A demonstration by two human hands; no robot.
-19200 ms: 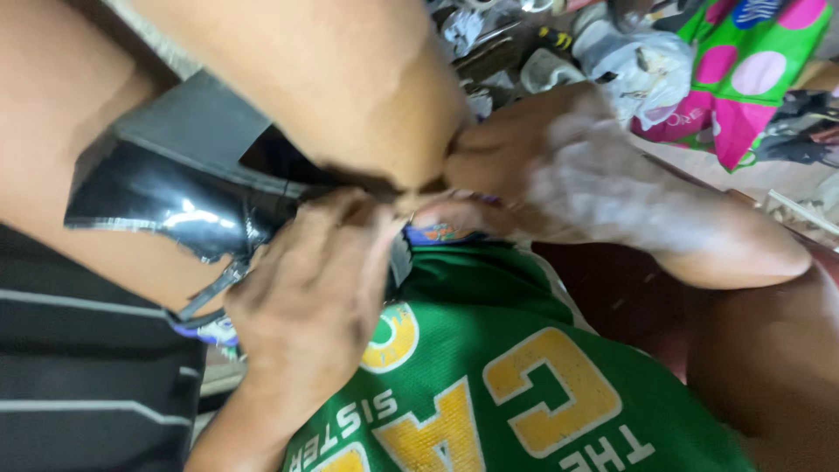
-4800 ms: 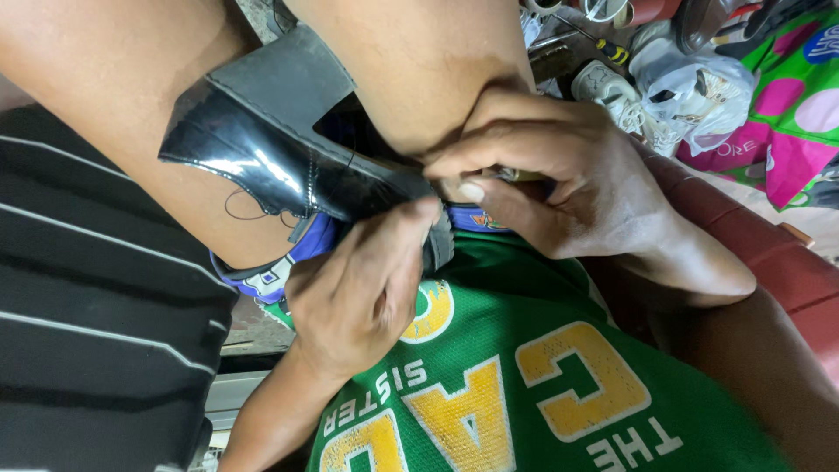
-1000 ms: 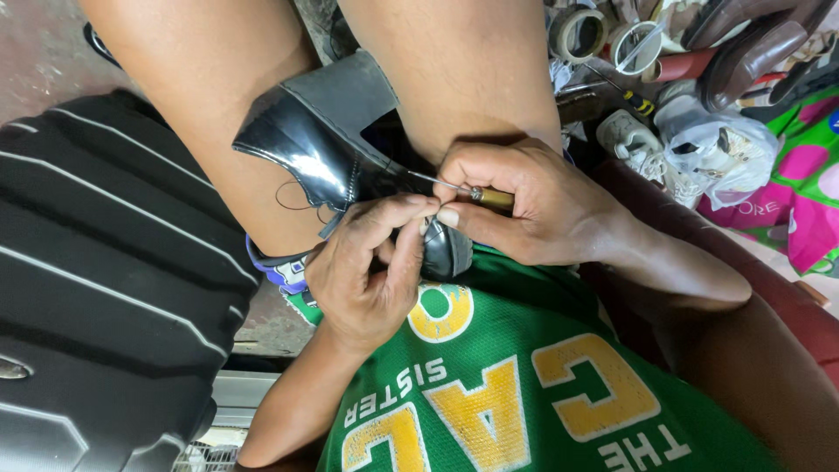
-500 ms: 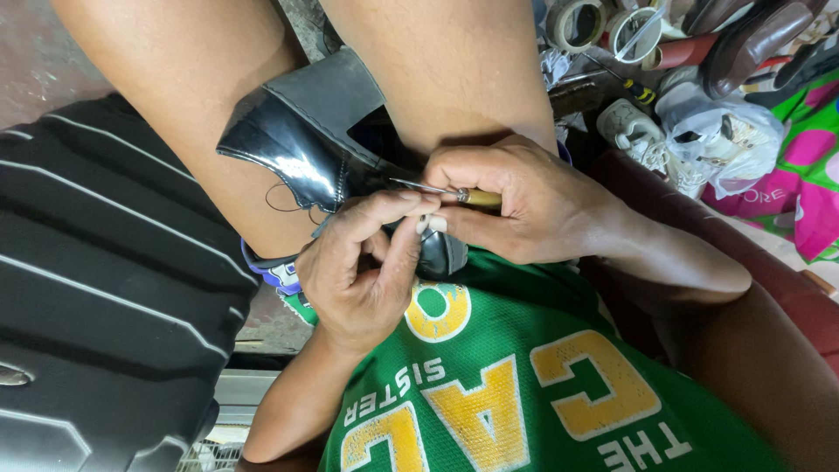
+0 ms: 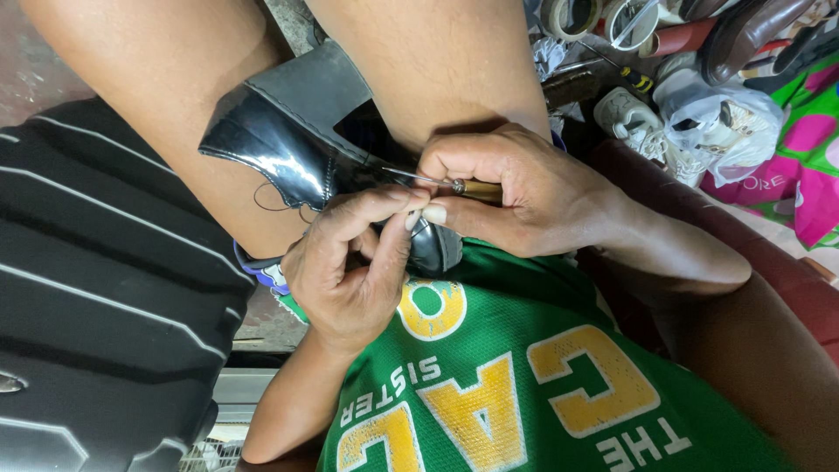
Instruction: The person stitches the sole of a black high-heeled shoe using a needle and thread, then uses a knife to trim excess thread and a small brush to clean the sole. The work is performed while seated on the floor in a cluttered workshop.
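A glossy black leather shoe [image 5: 280, 144] is clamped between my two bare knees, toe toward the left. My right hand [image 5: 524, 197] grips a wooden-handled awl [image 5: 479, 189], whose thin metal needle points left into the shoe's upper edge. My left hand [image 5: 350, 267] comes up from below, thumb and forefinger pinched together right at the needle, against the shoe's heel part. A thin dark thread [image 5: 273, 203] loops loose under the shoe. Whether the left fingers hold thread is too small to tell.
A black ribbed case with pale stripes [image 5: 96, 288] fills the left side. At the top right lie tape rolls [image 5: 603, 16], brown shoes [image 5: 743, 35], a white plastic bag [image 5: 725, 118] and a pink-and-green bag [image 5: 808, 149]. A dark red seat edge [image 5: 743, 253] runs along my right arm.
Both hands stay at the shoe's edge with the awl. The left fingers have closed in tighter on the needle, and the view has shifted slightly.
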